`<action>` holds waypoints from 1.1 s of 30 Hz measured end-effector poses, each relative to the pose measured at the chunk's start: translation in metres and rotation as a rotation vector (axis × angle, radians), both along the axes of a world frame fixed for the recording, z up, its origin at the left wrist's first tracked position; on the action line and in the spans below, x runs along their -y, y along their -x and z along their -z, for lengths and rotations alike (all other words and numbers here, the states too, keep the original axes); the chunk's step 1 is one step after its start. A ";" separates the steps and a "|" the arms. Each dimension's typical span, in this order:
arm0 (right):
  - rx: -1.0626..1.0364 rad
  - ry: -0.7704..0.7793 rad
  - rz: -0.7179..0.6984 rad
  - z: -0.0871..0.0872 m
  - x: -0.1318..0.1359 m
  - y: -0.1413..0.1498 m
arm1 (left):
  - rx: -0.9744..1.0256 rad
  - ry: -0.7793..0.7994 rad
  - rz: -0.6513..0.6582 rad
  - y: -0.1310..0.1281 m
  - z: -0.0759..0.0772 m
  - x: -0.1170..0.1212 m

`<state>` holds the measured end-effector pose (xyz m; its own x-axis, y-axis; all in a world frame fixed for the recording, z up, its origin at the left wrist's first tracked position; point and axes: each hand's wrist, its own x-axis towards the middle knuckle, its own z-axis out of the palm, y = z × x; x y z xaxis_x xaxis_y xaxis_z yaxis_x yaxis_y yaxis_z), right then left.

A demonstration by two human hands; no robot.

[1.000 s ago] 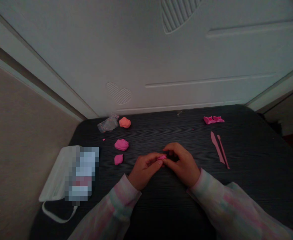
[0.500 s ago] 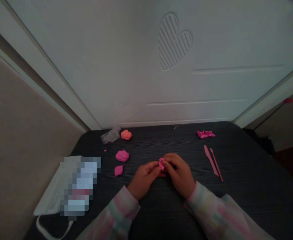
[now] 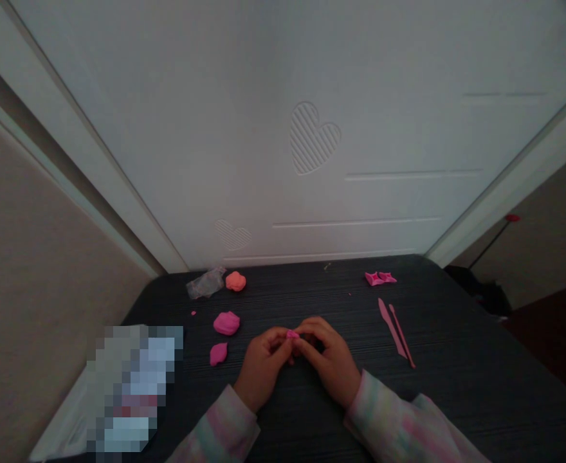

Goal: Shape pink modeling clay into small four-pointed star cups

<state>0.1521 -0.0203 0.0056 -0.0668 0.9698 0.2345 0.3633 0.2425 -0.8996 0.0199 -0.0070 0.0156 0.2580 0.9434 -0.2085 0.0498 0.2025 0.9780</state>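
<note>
A small piece of pink modelling clay (image 3: 292,334) is pinched between the fingertips of my left hand (image 3: 262,363) and my right hand (image 3: 330,360), just above the dark table (image 3: 307,424). Both hands are closed on it, and the fingers hide most of its shape. Left of my hands lie a larger pink clay lump (image 3: 226,323) and a smaller pink clay piece (image 3: 218,354). An orange clay lump (image 3: 235,281) sits farther back, beside a crumpled clear wrapper (image 3: 206,283).
To the right lie a pink plastic knife (image 3: 391,326) and a thin pink stick tool (image 3: 402,335). Two shaped pink clay pieces (image 3: 380,278) rest near the back edge. A white bag-like item (image 3: 71,411), partly blurred out, occupies the left. The white door (image 3: 399,96) stands behind the table.
The view has tilted upward, so the table things appear lower. The clay between my fingertips has changed from an upright, curled look to a small, mostly covered bit.
</note>
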 end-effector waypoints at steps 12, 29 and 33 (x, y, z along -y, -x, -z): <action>-0.305 0.244 -0.003 0.003 -0.003 0.000 | -0.006 -0.031 -0.018 0.000 -0.001 0.001; -0.196 0.268 -0.064 0.005 -0.001 0.000 | 0.060 -0.010 -0.120 -0.001 0.004 -0.001; -0.178 0.276 -0.026 0.004 -0.001 0.001 | 0.025 -0.042 -0.113 -0.002 0.003 0.000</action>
